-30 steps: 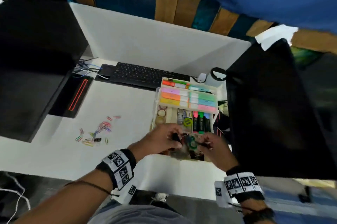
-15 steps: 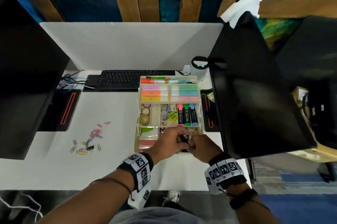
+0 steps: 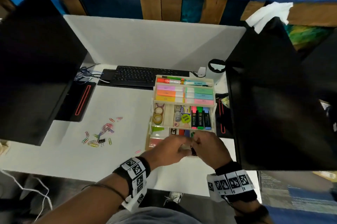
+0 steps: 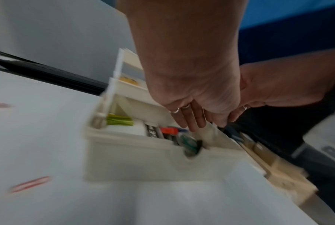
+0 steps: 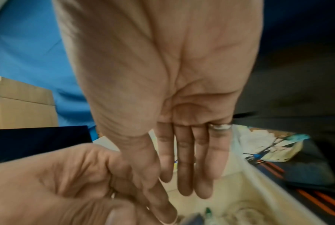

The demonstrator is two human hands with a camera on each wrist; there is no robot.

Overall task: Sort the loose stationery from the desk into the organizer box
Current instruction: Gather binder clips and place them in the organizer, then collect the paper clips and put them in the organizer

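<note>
From above, both hands are meeting over the near end of the organizer box [image 3: 183, 103] on the tabletop [image 3: 58, 150]: the left hand [image 3: 168, 150] and right hand [image 3: 209, 148] are pinching a small dark clip [image 3: 193, 150] between them. Loose paper clips [image 3: 99, 135] are lying well to the left.

At the left wrist, the blur is hiding the grip. At the right wrist, the fingers [image 5: 186, 164] are stretching straight down over the box.

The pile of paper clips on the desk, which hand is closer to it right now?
Left. The left hand is over the organizer box's front edge, on the side facing the paper clips. The right hand sits just beyond it, farther away.
</note>
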